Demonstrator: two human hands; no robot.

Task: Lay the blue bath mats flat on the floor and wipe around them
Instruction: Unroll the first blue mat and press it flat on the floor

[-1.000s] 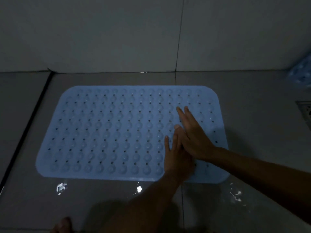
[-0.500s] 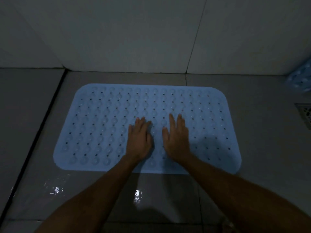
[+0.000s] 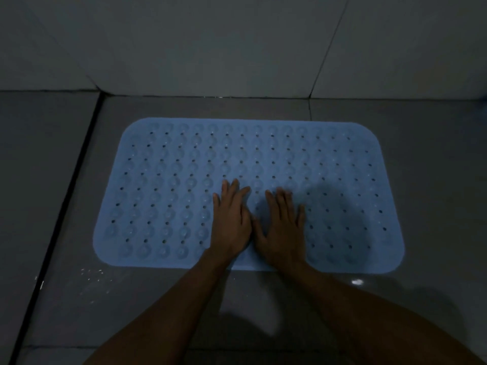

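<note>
Grey tiled floor (image 3: 434,180) with one mat
The blue bath mat (image 3: 171,180) lies flat near the floor's far edge.

Grey tiled floor (image 3: 434,159) dimly lit, dark grout line (image 3: 66,204) seen at left, pale tiled wall (image 3: 210,43) behind, small wet glints (image 3: 357,282) scattered near front.
</note>
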